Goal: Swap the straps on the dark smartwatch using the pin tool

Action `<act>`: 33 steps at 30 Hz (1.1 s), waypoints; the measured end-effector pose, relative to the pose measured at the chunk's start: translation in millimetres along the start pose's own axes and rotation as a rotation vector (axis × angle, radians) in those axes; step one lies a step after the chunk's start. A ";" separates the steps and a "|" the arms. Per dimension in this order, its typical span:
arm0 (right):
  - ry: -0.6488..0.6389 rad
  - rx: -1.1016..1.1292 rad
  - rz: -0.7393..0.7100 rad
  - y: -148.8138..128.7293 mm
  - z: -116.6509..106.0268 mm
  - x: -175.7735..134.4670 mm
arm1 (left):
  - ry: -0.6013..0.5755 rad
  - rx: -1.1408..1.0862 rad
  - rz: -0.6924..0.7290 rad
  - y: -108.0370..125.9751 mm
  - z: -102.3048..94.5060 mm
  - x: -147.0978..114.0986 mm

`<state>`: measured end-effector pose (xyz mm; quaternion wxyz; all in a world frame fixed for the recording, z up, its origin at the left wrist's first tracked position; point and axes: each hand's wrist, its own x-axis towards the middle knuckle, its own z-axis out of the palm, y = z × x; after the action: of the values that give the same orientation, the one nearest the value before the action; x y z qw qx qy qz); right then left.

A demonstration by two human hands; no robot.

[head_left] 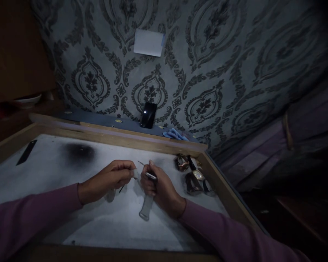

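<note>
My left hand [113, 178] is closed in a pinch around a pale grey strap piece [135, 173]; its rounded end [111, 195] seems to show under the hand. A short dark sliver [121, 188] shows below those fingers. Close by on the right, my right hand [162, 187] is wrapped around a watch with a metal case [151, 177]. The watch's grey strap [146, 207] hangs below, buckle end down. A thin pointed tool [141, 162] sticks out from the same hand toward the left. The fingertips of both hands are a small gap apart.
Several watches [197, 175] lie at the right of the white work surface [104, 227], inside a wooden rim [229, 198]. A black flat strip [26, 153] lies far left. Behind the rim are a phone [149, 115] leaning on the wall and a blue cloth [175, 134].
</note>
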<state>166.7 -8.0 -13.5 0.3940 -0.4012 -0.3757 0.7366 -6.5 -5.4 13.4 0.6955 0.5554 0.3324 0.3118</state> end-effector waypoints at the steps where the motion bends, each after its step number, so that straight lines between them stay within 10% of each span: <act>1: 0.001 -0.003 -0.008 0.4 0.3 -0.1 | 0.007 -0.004 0.001 0.0 0.3 0.2; 33: 0.189 -0.140 -0.392 -0.2 23.8 -20.8 | -0.099 -0.091 0.064 5.4 24.6 -17.8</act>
<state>153.3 -31.9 2.3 0.5345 -0.4142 -0.4581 0.5770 2.6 -32.6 24.8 0.7254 0.5481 0.2654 0.3209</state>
